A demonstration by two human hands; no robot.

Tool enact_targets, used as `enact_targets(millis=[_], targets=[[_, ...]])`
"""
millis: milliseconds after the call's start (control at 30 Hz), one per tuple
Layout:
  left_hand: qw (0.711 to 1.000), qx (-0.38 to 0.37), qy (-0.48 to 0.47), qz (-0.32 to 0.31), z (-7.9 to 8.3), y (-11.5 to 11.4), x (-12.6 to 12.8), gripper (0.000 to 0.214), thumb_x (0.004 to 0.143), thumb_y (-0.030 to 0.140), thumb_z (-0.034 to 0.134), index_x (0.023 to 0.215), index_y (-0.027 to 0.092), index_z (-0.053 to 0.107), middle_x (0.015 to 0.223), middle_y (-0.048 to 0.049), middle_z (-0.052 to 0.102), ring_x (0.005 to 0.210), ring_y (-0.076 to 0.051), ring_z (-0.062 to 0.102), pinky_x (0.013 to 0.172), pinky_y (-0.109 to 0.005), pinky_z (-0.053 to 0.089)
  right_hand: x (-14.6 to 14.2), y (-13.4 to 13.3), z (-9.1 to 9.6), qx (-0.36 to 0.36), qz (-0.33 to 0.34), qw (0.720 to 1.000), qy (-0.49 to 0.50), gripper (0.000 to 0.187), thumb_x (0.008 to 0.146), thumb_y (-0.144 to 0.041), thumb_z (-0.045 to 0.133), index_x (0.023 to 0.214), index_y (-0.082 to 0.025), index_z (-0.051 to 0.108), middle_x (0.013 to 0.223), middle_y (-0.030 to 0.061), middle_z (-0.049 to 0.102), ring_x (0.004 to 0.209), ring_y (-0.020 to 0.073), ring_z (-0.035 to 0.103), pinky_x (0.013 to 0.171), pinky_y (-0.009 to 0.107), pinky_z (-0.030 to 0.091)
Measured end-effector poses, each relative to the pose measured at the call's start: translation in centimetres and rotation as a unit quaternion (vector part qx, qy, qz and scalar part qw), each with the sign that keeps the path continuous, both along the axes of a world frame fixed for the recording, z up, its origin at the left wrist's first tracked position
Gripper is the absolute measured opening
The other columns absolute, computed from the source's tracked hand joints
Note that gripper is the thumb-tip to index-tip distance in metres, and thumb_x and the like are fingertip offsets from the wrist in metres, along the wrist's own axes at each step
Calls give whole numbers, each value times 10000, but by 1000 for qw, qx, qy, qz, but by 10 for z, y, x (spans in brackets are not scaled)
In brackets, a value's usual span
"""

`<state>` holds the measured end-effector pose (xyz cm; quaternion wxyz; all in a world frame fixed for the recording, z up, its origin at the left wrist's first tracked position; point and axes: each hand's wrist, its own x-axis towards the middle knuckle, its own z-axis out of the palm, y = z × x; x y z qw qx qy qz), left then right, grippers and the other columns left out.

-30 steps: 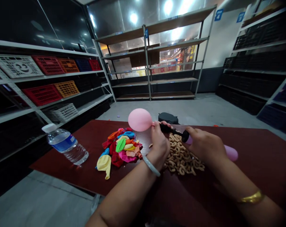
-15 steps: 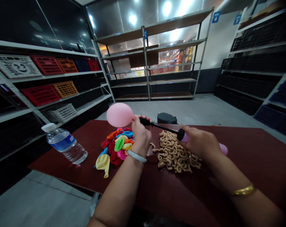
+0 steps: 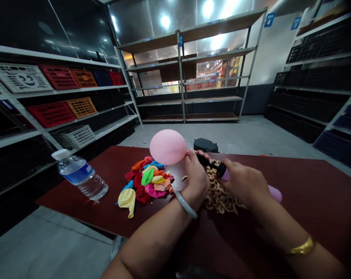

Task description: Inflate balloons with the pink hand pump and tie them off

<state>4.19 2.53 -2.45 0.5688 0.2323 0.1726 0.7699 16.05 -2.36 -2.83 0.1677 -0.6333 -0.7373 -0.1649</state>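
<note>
A pink balloon (image 3: 167, 147), partly inflated, sits on the nozzle end of a hand pump (image 3: 226, 173) with a black nozzle section and a pink-purple barrel. My left hand (image 3: 196, 174) is closed around the black nozzle end and pinches the balloon's neck. Wrapped round the barrel is my right hand (image 3: 245, 182), with the barrel's rounded end showing beyond it. The pump's two parts are pushed close together. Below the balloon lies a heap of limp coloured balloons (image 3: 143, 182). Tan curled pieces (image 3: 219, 197) lie piled under the pump, partly hidden by my hands.
A water bottle (image 3: 79, 174) with a white cap stands on the left of the dark red table (image 3: 85, 211). Beyond the table's far edge is a dark grey object (image 3: 205, 145). Shelves with crates (image 3: 50, 114) line the left side, and more racks stand behind and right.
My left hand has moved right with the balloon and nozzle, toward my right hand. The black rod between the hands has slid into the pump. The balloon looks larger.
</note>
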Motion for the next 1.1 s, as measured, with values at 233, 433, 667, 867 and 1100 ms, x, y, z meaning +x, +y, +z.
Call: enact_targets(millis=[233,433,667,867,1100], targets=[[998,40,33,-36,9,-14,4,249,910,383,559,789,195,448,683,22,499,580,-90,518,574,-221,436,-10,-8,8,15,-6,1000,27,441,822,-534,566,1177,-274,572,949,47,733,718,294,695,565,357,428],[999,30,19,38,21,26,-50,203,874,300,590,800,219,419,662,39,491,542,-112,528,527,-245,419,9,4,8,-30,19,999,35,498,820,-592,527,1217,-294,568,989,51,731,799,303,696,605,387,460],[998,-3,-7,68,9,51,-73,202,869,316,571,780,215,421,621,47,488,508,-105,513,515,-239,394,23,10,1,-33,5,999,0,498,792,-541,558,1197,-252,579,963,63,728,813,281,687,576,354,430],[1000,-15,1,17,-6,33,-30,207,890,332,557,809,222,400,655,46,494,528,-102,519,531,-238,417,15,8,-2,-37,-15,999,-18,429,803,-512,563,1138,-245,576,952,61,724,760,271,689,547,333,395],[1000,10,15,-24,-9,-7,12,223,926,377,528,817,203,440,698,25,517,586,-94,532,587,-235,461,-2,-1,0,-8,-8,1000,16,450,825,-520,548,1195,-264,565,973,50,729,750,275,692,548,342,399]])
